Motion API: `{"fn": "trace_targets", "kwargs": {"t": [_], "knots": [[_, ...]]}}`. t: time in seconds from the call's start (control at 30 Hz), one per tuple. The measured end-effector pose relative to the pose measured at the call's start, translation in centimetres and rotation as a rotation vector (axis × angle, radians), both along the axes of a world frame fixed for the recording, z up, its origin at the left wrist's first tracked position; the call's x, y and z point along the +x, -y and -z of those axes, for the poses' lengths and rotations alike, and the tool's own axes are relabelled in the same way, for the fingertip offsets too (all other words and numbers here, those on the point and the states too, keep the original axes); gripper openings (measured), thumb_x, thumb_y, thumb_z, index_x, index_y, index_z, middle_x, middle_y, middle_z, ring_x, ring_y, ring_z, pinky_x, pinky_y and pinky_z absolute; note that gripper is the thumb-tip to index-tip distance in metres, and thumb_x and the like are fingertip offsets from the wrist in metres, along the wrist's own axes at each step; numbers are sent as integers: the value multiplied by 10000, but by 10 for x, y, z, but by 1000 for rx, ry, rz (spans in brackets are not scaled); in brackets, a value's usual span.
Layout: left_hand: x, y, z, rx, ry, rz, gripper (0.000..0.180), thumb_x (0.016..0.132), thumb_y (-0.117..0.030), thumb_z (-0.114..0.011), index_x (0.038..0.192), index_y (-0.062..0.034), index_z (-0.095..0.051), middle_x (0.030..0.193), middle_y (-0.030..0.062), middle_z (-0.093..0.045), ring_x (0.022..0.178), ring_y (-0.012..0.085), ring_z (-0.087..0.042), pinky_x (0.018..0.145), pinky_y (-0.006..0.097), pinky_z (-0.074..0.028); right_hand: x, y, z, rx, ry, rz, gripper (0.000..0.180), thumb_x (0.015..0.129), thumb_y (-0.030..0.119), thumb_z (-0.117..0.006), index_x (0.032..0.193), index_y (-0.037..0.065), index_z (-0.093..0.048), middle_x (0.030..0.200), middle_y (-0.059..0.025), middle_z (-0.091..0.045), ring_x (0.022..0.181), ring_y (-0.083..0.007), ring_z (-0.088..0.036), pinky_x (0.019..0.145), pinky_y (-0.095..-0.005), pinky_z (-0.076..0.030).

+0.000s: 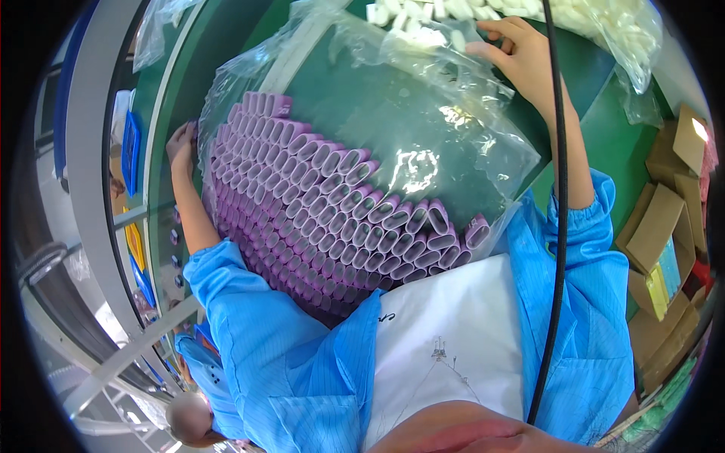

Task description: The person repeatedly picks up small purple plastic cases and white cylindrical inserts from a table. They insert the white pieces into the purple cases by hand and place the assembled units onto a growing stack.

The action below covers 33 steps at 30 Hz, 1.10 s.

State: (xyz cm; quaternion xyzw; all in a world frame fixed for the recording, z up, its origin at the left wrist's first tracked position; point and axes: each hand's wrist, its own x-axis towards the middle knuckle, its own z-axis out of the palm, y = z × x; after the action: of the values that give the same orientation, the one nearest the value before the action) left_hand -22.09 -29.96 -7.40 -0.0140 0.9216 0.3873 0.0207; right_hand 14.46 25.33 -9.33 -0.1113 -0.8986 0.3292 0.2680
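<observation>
Many lilac oval tube-shaped pieces (302,200) stand packed in rows inside a large clear plastic bag (423,132) in front of me. Beyond the bag's far left edge, my left hand (181,145) is stretched out with its fingers curled together; what they hold, if anything, is too small to make out. At the far right, my right hand (522,57) reaches over the bag's far edge, thumb and forefinger apart. Its fingertips are close to small white pieces (400,13) heaped on the green work surface (343,75). Nothing shows in its grasp.
A clear bag of white pieces (623,38) lies at the far right. Open cardboard boxes (657,230) stand to my right. A black cable (560,189) hangs across the view. Several small dark pieces (176,236) lie along the left strip, near blue trays (131,155). Another person (204,377) is at lower left.
</observation>
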Motion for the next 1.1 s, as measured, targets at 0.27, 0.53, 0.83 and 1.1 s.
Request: {"fn": "trace_targets", "kwargs": {"t": [0.27,0.53,0.83,1.1], "knots": [[142,-154,-86,758,-21,489,326,947,-145,-604,1177,84,-573,1060,128,-648,944,190,-630,880,325,-496,7,22,-28,88,-228,131,215,820,61,-690,1034,51,-682,929,-115,-654,731,-266,-639,684,-343,-519],[264,-263,-82,868,387,717,347,972,-215,-557,1208,39,-567,955,111,-649,847,170,-619,804,298,-499,0,118,-68,-10,-516,-359,297,766,63,-732,1046,-16,-670,988,-115,-636,843,-267,-612,710,-334,-515],[270,-268,-69,847,370,696,317,939,-120,-610,1185,78,-584,1030,152,-676,823,184,-662,784,316,-538,8,113,-56,22,-528,-368,276,764,-12,-716,1038,-22,-687,944,-127,-661,721,-225,-610,625,-313,-500],[236,-242,-83,703,98,556,337,928,-139,-635,1194,64,-591,1042,133,-672,857,163,-651,805,284,-530,16,87,-62,44,-506,-146,180,786,34,-720,965,33,-715,885,-88,-682,770,-222,-657,679,-304,-527]]}}
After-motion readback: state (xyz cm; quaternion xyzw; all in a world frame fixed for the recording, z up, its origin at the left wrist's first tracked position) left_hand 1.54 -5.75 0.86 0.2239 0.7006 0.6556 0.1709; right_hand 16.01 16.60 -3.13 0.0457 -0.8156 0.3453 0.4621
